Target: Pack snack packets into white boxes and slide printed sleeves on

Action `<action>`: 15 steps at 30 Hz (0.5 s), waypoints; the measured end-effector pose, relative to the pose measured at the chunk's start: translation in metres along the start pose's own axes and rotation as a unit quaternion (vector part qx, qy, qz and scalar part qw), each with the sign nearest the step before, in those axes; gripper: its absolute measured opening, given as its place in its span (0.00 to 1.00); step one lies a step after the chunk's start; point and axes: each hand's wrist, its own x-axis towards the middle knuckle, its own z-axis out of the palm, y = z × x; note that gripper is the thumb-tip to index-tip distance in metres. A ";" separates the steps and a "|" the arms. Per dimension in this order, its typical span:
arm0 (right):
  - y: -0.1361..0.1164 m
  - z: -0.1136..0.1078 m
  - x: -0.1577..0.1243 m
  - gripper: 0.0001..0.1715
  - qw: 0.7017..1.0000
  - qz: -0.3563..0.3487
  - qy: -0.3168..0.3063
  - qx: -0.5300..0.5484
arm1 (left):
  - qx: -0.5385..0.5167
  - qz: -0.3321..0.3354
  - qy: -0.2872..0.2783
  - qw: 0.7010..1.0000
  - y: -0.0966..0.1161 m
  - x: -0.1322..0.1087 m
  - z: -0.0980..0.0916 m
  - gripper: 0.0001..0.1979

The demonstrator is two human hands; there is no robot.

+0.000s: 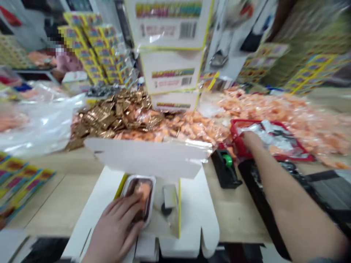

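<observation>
An open white cardboard box (142, 157) with yellow edges stands in front of me, its flaps spread out. In its left part sits a shallow, clear-rimmed tray (153, 186) with an orange piece (144, 190) inside. My left hand (117, 223) rests over this tray, fingers stretched out and touching it or its contents. A small dark round object with a pale tag (170, 197) lies in the box's right part. My right hand (251, 140) reaches into a red basket (236, 135) of silvery plastic packets (270, 133); its fingers are hidden among them.
A black tape dispenser (226, 168) with a green core stands right of the box. Behind are gold packets (115, 109), orange packets (197, 126) and stacked white boxes (172, 71). A black tray (260, 197) lies under my right forearm. Colourful boxes (22, 182) lie left.
</observation>
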 end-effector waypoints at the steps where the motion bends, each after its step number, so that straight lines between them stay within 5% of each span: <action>1: 0.001 0.000 -0.003 0.17 1.000 -0.010 -0.018 -0.015 | -0.005 -0.009 -0.014 1.000 0.004 0.003 -0.006 0.18; 6: 0.001 -0.005 -0.018 0.17 0.997 -0.042 -0.041 -0.051 | -0.007 -0.020 -0.022 1.000 0.014 0.008 -0.021 0.19; 12: -0.007 -0.011 -0.025 0.11 0.999 -0.002 0.055 0.000 | 0.044 0.052 0.098 0.993 0.003 0.010 -0.011 0.20; 15: 0.001 -0.005 -0.039 0.17 0.993 0.051 0.098 0.030 | 0.033 0.036 0.089 0.995 0.005 0.010 -0.012 0.19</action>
